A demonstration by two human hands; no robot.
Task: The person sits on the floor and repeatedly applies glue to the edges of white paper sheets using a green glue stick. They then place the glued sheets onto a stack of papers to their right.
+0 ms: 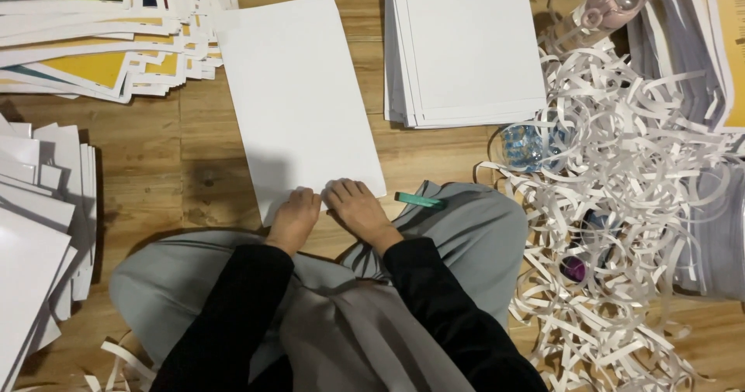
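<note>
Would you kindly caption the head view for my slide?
Left hand and right hand press the near edge of a white sheet on a wooden floor, beside paper trimmings.

Paper strips (621, 206) half bury a bottle (531, 145) and dark objects (576, 268).

A neat stack of white sheets (466, 46) lies on the wooden floor (147, 167), with colour-printed sheets (101, 35) fanned out at the far left. A heap of paper strips (621, 206) spreads at the right, with a green cutter (419, 200) nearby.

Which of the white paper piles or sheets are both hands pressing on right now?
The single white sheet lying alone mid-floor: the left hand and right hand rest on its near edge. The neat white stack beyond lies untouched.
</note>
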